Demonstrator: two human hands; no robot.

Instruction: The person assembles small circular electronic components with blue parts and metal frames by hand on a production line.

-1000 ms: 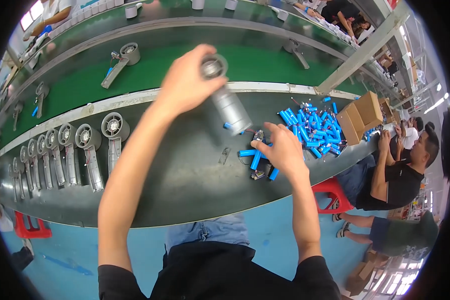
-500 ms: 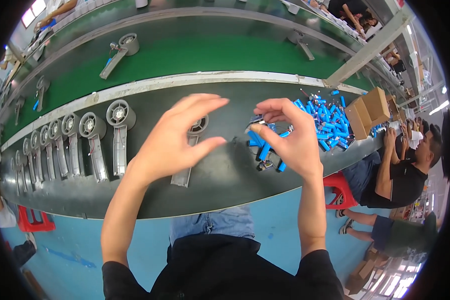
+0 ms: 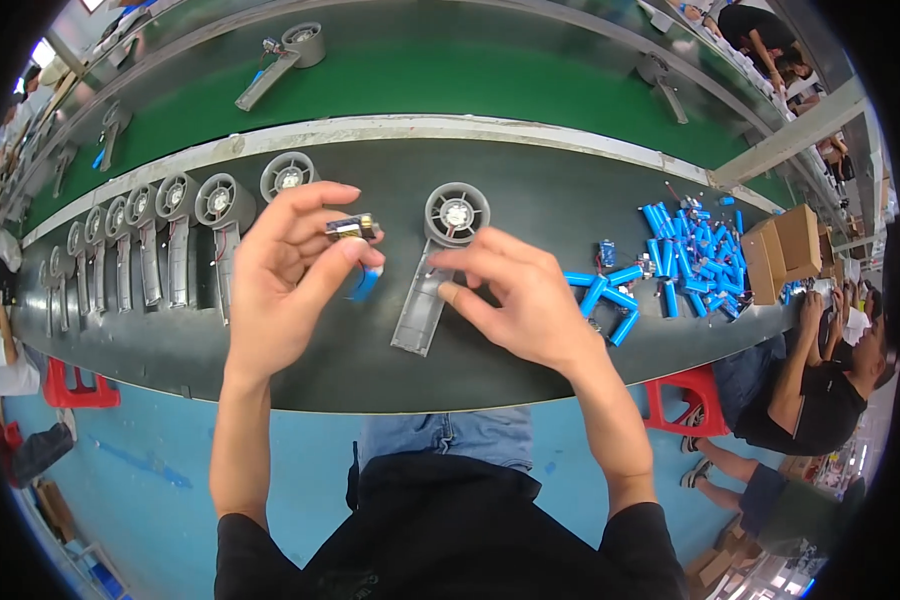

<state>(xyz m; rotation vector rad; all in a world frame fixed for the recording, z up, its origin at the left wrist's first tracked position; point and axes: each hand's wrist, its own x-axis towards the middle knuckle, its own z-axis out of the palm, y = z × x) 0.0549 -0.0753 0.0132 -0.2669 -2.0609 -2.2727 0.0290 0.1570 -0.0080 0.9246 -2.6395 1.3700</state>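
In my left hand (image 3: 278,285), a small circuit board (image 3: 350,228) is pinched between thumb and fingers. A blue cylindrical battery cell (image 3: 368,284) hangs just below it, partly hidden by the fingers. To the right lies a grey fan housing half (image 3: 417,318), its round fan at the top and its hollow handle facing up. Over the upper part of that handle is my right hand (image 3: 526,305), thumb and index finger a little apart, with nothing visible between them. Whether its fingertips touch the handle I cannot tell.
Several similar housings (image 3: 178,240) stand in a row on the left of the dark bench. On the right lie many blue cells (image 3: 685,255) beside an open cardboard box (image 3: 780,250). A green conveyor belt (image 3: 490,90) with more housings runs behind. A co-worker (image 3: 810,390) sits at right.
The circuit board with its cell has passed from my right hand to my left. My right hand has come left and down over the housing's handle. The whole view has shifted.
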